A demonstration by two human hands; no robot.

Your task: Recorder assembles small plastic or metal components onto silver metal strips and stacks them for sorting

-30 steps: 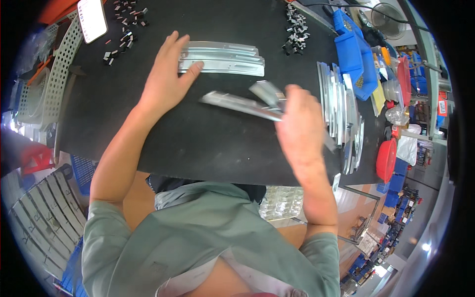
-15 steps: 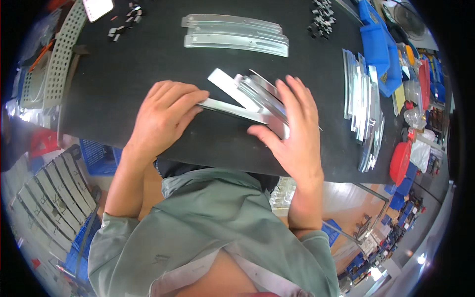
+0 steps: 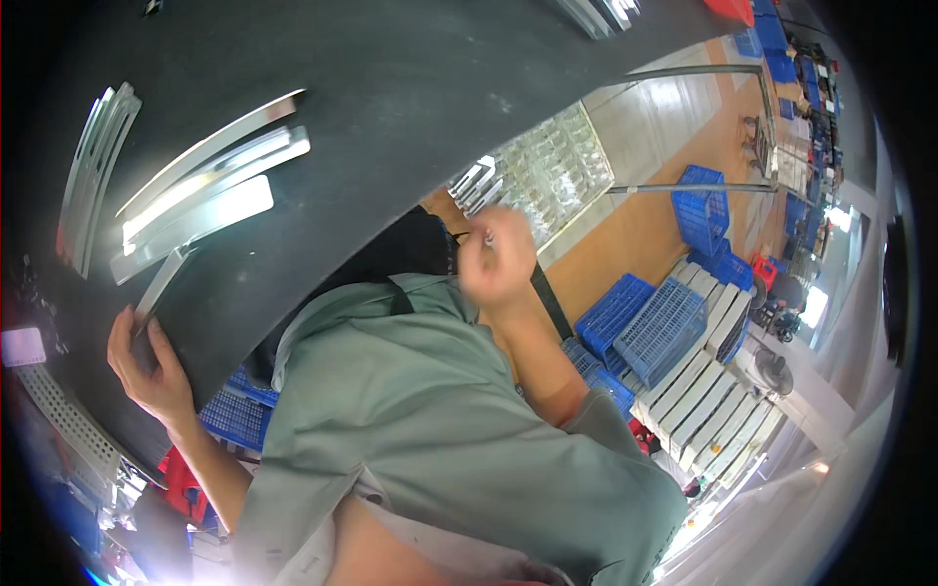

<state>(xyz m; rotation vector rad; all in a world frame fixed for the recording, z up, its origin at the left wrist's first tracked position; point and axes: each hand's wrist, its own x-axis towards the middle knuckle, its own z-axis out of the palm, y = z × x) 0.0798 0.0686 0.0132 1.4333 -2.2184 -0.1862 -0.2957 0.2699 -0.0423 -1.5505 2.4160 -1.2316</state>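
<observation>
My left hand [image 3: 149, 376] rests at the table's left side, thumb and fingers closed round the near end of a narrow silvery metal strip [image 3: 162, 285]. The strip's far end meets a loose group of shiny metal strips [image 3: 210, 220] lying on the black table. Off the table's near edge, my right hand [image 3: 498, 256] is curled, slightly smeared by motion. A small bit shows between its fingers, too small to name. Just beyond this hand is a pale, clear compartment tray [image 3: 562, 161]; several small bright metal pieces [image 3: 476, 186] lie at its left end.
More metal strips [image 3: 98, 176] lie at the table's far left, others [image 3: 601, 15] at the top. The black table [image 3: 391, 98] ends in a slanting edge before me. Blue crates [image 3: 660, 327] and stacked pale panels [image 3: 718, 410] stand on the floor at right. A perforated basket [image 3: 73, 420] is at lower left.
My view has swung to the right. My right hand has left the metal strips and is now off the table beside the compartment tray. The left hand still holds a strip's end.
</observation>
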